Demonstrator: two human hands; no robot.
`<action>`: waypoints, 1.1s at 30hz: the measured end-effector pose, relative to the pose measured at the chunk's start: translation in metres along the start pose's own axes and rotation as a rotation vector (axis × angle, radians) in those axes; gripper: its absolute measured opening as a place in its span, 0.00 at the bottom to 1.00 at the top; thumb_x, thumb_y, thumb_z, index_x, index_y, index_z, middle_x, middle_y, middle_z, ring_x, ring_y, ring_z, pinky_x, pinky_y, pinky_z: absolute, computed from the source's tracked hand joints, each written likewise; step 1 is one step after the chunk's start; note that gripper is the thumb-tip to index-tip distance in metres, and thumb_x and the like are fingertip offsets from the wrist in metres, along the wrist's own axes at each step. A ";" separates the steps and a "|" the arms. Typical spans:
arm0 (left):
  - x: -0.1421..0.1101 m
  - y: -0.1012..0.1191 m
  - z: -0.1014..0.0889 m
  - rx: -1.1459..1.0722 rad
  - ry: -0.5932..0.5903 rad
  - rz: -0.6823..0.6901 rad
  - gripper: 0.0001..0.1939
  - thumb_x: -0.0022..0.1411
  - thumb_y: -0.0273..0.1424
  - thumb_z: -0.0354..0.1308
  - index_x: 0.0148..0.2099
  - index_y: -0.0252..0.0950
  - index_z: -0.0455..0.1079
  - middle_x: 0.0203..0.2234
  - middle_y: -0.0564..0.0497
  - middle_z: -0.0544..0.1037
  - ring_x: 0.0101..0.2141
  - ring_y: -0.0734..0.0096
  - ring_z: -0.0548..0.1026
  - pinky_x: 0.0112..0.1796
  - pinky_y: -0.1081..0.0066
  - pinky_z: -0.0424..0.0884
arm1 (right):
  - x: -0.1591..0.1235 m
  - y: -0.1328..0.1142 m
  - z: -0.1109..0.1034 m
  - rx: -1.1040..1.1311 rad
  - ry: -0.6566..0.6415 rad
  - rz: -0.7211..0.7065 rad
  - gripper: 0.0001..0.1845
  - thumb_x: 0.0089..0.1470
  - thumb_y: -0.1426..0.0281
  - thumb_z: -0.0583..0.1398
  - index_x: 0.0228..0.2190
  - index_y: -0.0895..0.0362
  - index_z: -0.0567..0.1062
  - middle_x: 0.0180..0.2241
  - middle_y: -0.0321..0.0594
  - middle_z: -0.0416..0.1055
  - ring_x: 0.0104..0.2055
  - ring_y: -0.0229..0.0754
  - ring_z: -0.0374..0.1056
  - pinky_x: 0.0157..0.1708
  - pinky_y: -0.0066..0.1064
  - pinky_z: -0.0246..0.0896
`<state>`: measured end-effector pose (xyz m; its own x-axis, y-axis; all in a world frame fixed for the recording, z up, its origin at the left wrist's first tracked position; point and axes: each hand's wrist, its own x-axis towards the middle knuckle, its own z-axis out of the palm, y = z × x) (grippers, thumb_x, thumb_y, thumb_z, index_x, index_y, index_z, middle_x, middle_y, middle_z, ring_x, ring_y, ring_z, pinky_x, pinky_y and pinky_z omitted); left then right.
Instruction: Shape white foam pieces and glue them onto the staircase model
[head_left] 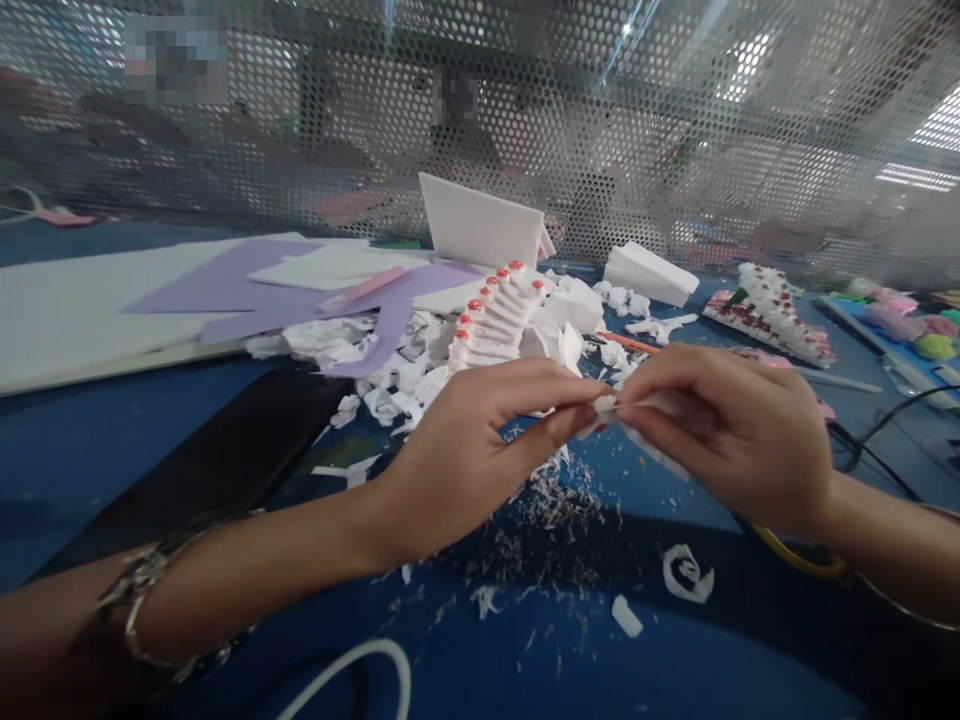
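Between the fingertips of both hands is a small piece of white paper [604,404], largely covered by the fingers. My left hand [469,450] pinches its left side with thumb and forefinger. From the right, my right hand [739,435] pinches the same piece, and a pale strip shows below its fingers. Just behind my left hand stands a curved row of white rolls with red tips [495,318]. Torn white paper scraps [409,375] lie around it. Fine white shreds [559,495] are scattered on the blue table [540,660] below the hands.
Purple sheets [225,280] and white boards lie at the left, near a black flat object [225,460]. A folded white board [484,220] stands before the perforated metal screen [525,120]. A white-and-red craft piece [772,310], pompoms [900,315] and black cables are at the right.
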<state>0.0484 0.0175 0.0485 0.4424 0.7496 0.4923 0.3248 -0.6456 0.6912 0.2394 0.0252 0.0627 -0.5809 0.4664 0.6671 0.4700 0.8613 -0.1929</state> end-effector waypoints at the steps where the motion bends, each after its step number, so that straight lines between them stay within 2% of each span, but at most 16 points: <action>1: 0.000 0.000 0.000 -0.042 0.010 -0.032 0.08 0.58 0.29 0.53 0.38 0.43 0.73 0.30 0.56 0.76 0.32 0.73 0.72 0.35 0.77 0.65 | 0.001 0.000 -0.001 0.025 -0.001 0.039 0.02 0.50 0.75 0.58 0.29 0.58 0.68 0.25 0.34 0.69 0.24 0.30 0.63 0.25 0.22 0.60; 5: 0.002 -0.001 0.000 -0.238 0.034 -0.139 0.04 0.55 0.30 0.57 0.34 0.42 0.72 0.28 0.58 0.76 0.31 0.77 0.72 0.33 0.80 0.67 | 0.002 0.000 -0.002 0.220 -0.006 0.209 0.02 0.50 0.71 0.58 0.28 0.58 0.70 0.20 0.32 0.66 0.18 0.27 0.57 0.18 0.22 0.56; 8: 0.004 -0.003 0.000 -0.385 0.033 -0.214 0.02 0.53 0.30 0.59 0.32 0.39 0.70 0.26 0.57 0.76 0.28 0.78 0.73 0.30 0.80 0.68 | 0.002 0.001 0.002 0.466 -0.071 0.338 0.04 0.52 0.70 0.56 0.29 0.58 0.69 0.20 0.31 0.65 0.17 0.26 0.58 0.14 0.19 0.52; 12: 0.007 -0.007 0.001 -0.514 -0.041 -0.302 0.03 0.51 0.29 0.59 0.28 0.36 0.69 0.22 0.56 0.74 0.24 0.79 0.71 0.27 0.79 0.68 | 0.002 0.002 0.008 0.676 -0.121 0.376 0.05 0.52 0.70 0.57 0.29 0.60 0.67 0.22 0.33 0.67 0.19 0.26 0.61 0.15 0.17 0.53; 17: 0.002 -0.014 0.012 -0.647 -0.003 -0.331 0.03 0.53 0.31 0.58 0.29 0.37 0.70 0.25 0.56 0.74 0.29 0.78 0.72 0.34 0.77 0.69 | -0.003 0.003 0.014 0.583 -0.073 0.376 0.05 0.50 0.71 0.58 0.29 0.60 0.66 0.19 0.32 0.65 0.16 0.26 0.58 0.12 0.19 0.46; 24: -0.004 -0.003 0.015 -0.423 0.050 -0.351 0.07 0.56 0.32 0.54 0.33 0.36 0.73 0.29 0.52 0.76 0.32 0.73 0.72 0.35 0.75 0.68 | -0.007 0.003 0.019 0.325 0.057 0.227 0.05 0.49 0.71 0.59 0.28 0.58 0.66 0.24 0.33 0.66 0.23 0.28 0.61 0.21 0.20 0.56; 29: -0.005 0.004 0.012 -0.337 0.036 -0.259 0.06 0.55 0.31 0.56 0.33 0.37 0.73 0.30 0.53 0.77 0.33 0.73 0.72 0.36 0.77 0.68 | -0.006 0.000 0.018 0.248 0.093 0.207 0.08 0.48 0.69 0.60 0.24 0.58 0.65 0.20 0.32 0.65 0.21 0.28 0.59 0.20 0.21 0.54; 33: -0.004 0.002 0.011 -0.298 0.032 -0.258 0.06 0.54 0.30 0.58 0.36 0.39 0.74 0.32 0.55 0.78 0.34 0.75 0.73 0.36 0.79 0.68 | -0.005 0.001 0.016 0.243 0.055 0.223 0.09 0.48 0.68 0.59 0.24 0.58 0.64 0.19 0.31 0.63 0.20 0.28 0.56 0.18 0.21 0.51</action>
<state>0.0563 0.0110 0.0421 0.3502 0.8890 0.2951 0.1632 -0.3682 0.9153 0.2314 0.0268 0.0478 -0.4419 0.6430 0.6256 0.4055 0.7652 -0.5000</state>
